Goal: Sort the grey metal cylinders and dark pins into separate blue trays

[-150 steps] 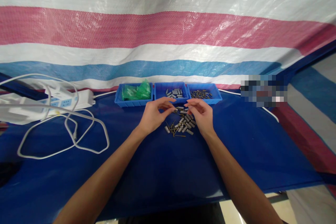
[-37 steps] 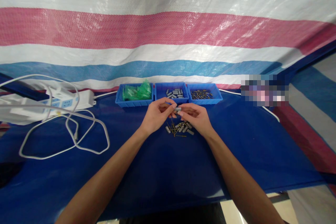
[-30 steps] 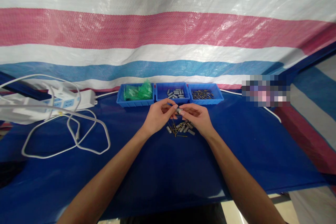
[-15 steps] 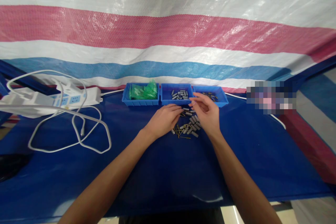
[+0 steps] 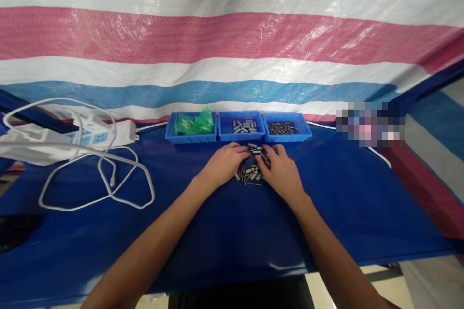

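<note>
A loose pile of short grey metal cylinders (image 5: 253, 172) and thin brass-coloured pins (image 5: 241, 174) lies on the blue table cover between my hands. My left hand (image 5: 225, 163) rests at the pile's left edge, fingers bent and pressed together; whatever is at their tips is hidden. On the other side, my right hand (image 5: 284, 171) reaches over the pile with thumb and fingers apart, their tips among the cylinders. Behind them, the middle blue bin (image 5: 239, 136) holds more grey cylinders, and the right blue bin (image 5: 290, 138) holds many thin pins.
At the left of the row, a blue bin (image 5: 192, 139) contains green plastic bags (image 5: 195, 124). A white power strip (image 5: 125, 133) and looped white cable (image 5: 148, 181) lie farther left. A striped tarp (image 5: 232, 38) hangs behind; a dark object (image 5: 16, 231) sits near the left edge.
My right hand has come down from in front of the right bin onto the pile, uncovering that bin's pins. My left hand has stayed almost in place. The view has shifted slightly.
</note>
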Demonstrator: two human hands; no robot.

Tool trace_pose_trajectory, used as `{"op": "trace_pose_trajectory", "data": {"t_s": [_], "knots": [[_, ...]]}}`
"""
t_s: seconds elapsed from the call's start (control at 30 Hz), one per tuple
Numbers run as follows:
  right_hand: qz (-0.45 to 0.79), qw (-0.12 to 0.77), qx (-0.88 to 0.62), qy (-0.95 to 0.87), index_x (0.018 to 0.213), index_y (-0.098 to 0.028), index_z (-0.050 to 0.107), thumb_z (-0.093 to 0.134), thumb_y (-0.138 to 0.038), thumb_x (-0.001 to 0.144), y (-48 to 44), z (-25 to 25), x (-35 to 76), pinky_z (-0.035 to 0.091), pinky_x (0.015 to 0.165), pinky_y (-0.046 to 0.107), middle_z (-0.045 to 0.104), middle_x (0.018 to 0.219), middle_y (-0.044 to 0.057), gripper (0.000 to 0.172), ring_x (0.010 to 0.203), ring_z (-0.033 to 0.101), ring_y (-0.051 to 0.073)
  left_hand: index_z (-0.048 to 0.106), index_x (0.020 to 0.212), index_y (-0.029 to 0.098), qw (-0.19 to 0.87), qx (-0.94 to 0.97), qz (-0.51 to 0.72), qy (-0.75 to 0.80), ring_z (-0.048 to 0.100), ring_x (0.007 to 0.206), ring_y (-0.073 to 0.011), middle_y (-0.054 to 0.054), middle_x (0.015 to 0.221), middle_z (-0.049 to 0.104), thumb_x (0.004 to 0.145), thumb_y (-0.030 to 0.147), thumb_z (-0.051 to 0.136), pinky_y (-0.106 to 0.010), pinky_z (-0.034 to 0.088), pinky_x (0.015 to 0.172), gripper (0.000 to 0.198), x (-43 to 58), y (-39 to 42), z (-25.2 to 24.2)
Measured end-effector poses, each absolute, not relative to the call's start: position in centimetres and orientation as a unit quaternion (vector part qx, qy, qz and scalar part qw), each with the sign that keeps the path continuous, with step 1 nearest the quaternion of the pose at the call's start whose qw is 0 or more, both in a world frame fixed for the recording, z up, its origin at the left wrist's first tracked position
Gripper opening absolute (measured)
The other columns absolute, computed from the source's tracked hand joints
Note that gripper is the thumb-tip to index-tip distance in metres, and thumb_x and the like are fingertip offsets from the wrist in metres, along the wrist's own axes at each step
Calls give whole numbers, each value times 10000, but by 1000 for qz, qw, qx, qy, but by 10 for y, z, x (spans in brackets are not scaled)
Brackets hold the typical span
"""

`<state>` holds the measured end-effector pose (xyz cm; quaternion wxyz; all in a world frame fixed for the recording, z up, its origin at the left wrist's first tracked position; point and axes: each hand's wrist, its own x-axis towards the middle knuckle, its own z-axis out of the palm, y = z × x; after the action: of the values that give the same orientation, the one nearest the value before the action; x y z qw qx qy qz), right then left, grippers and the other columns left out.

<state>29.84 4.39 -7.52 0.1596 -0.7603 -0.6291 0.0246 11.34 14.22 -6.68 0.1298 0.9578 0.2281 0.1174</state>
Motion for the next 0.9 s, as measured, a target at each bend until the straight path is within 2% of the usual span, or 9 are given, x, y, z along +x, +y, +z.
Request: {"op": "trace_pose_trajectory", "data": {"t_s": [0.23,0.4,0.5,0.6,0.73,0.9], "knots": [[86,175,-724,-662,1235,-226,693,572,-388,1016,53,-66,296,522,793,339,649,1206,125,299,926,714,255,751,1055,166,188,940,139,247,691,1065,-240,-101,1094,745,947,62,561,-343,555,968,242,105,152,-63],[62,148,-722,-673,1103,-229,741,594,-398,1001,68,-51,298,492,730,343,705,1080,115,246,843,702,258,723,1054,182,193,932,141,273,696,889,-209,-80,1041,713,899,113,670,-295,549,807,178,98,158,-61],[19,190,-711,-676,1101,-216,744,566,-368,1016,76,-43,296,478,704,333,734,1022,111,249,828,697,253,698,1058,192,182,928,123,300,679,822,-207,-57,939,707,889,149,701,-286,516,739,175,95,159,-57],[23,245,-664,-706,1106,-207,743,560,-318,1022,81,-43,295,486,735,317,748,1009,91,230,829,695,228,669,1074,200,209,924,100,303,665,783,-196,-35,868,696,904,118,658,-271,486,707,189,94,159,-54],[77,295,-599,-740,1090,-211,746,570,-244,1011,82,-55,296,497,753,297,751,1007,64,195,786,681,185,616,1103,206,205,928,76,301,661,834,-218,-52,917,685,930,72,544,-301,488,746,230,92,156,-51],[118,379,-565,-723,1046,-207,752,585,-214,997,74,-70,298,476,670,277,742,970,44,174,661,617,142,545,1138,187,172,938,55,296,631,869,-239,-97,995,660,954,39,427,-340,490,774,264,90,150,-47]]}}
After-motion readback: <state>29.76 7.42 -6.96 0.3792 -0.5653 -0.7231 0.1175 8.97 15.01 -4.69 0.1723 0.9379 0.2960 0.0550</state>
